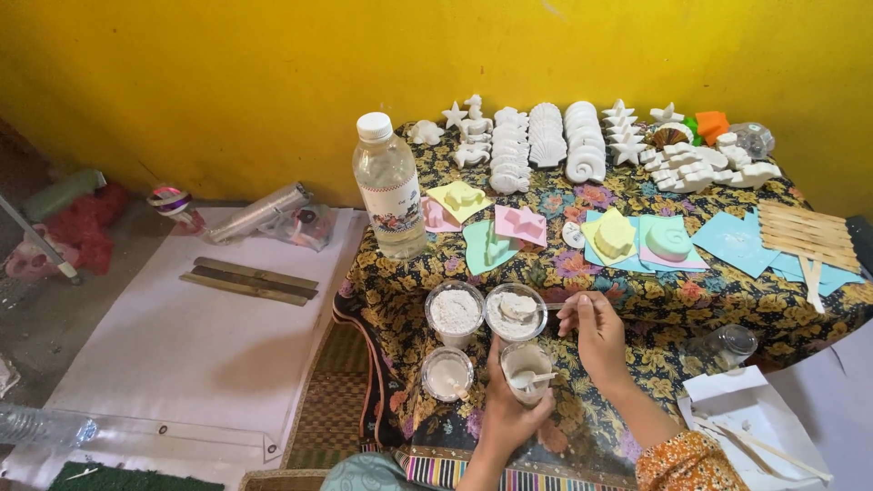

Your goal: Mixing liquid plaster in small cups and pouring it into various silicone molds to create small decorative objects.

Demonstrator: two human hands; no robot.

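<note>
We've got our left hand (509,409) wrapped around a small clear cup (526,365) of pale mix, right at the near edge of the table, with a stick (538,378) resting in it. Our right hand (596,335) is pinching a spoon handle (556,305), fingers pressed together, and the spoon's bowl sits in the powder cup (515,311) just behind the one we're holding.

Two more cups crowd the near-left side — a full powder one (455,313) and a smaller one (446,374) — so there's hardly any room between them. A water bottle (389,185) stands upright at the left edge.

The surface is a floral cloth (637,300), and the open patch is mostly near the right front, by an upturned little clear cup (727,345). Mid-table is covered in coloured moulds (637,241), the far edge packed with white plaster shapes (564,136), and wooden sticks (805,235) lie at the right edge.

Left of the table there's a white sheet (182,336) on the floor, with flat strips (247,280) lying on it, and a yellow wall (273,73) behind.
</note>
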